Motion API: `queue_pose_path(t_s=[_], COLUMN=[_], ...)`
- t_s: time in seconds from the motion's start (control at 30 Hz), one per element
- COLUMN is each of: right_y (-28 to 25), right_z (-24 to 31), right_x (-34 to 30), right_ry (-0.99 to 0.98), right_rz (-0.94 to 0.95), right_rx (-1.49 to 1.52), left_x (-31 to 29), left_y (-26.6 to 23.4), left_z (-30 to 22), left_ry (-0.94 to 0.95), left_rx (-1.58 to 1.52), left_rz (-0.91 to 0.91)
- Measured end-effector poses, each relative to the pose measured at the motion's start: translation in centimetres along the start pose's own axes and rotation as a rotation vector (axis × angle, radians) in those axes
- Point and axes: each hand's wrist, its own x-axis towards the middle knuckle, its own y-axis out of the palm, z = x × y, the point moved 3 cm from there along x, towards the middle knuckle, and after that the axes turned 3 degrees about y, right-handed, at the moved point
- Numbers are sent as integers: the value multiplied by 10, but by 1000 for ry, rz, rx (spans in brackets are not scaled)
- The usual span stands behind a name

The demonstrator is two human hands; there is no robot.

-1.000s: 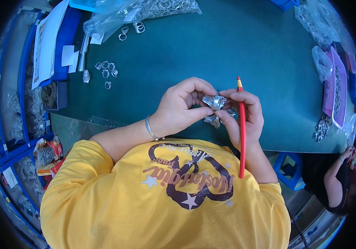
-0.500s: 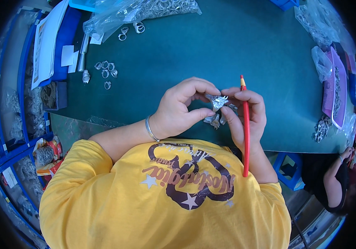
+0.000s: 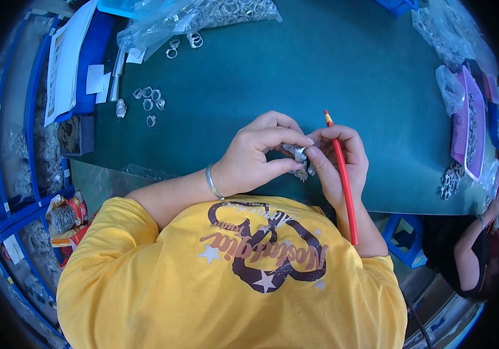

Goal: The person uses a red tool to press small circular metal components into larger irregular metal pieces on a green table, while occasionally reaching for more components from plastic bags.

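A silver ring (image 3: 299, 154) is pinched between the thumb and fingers of my left hand (image 3: 255, 148), near the table's front edge. My right hand (image 3: 345, 154) is closed too, its thumb and fingertips meeting the same ring from the right. A long red pencil (image 3: 343, 180) rests between the fingers of that hand, pale tip pointing away from me and the other end over my forearm. More silver pieces (image 3: 302, 173) show just below the ring, partly hidden by my fingers; I cannot tell whether they are held or lying on the table.
Several loose rings (image 3: 147, 99) lie on the green table (image 3: 249, 70) at the left, beside a metal ring mandrel (image 3: 116, 75). A clear bag of rings (image 3: 232, 11) lies at the back. Rightward stand a purple basket (image 3: 460, 119) and a ring pile (image 3: 451, 180). A co-worker's arm (image 3: 467, 256) shows.
The ring has turned and come slightly nearer, with my left fingers closing further over it. My right hand has tilted, so the pencil's tip leans more to the left.
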Motion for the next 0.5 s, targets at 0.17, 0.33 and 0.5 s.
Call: queue_pose_path(t_s=[0.17,0.33,0.5], right_y=[0,-1,-6], right_z=[-1,17,19], right_x=[0,0,-9], right_ry=[108,-341,-422], right_rz=[-94,-113,-169], right_rx=[-127,-497,-185], left_x=[-1,-3,-5], left_y=[5,0,5], left_z=[9,9,8], left_ry=[-109,-190,-348], left_rx=[-238,-261,-548], left_rz=[-73,-98,-72])
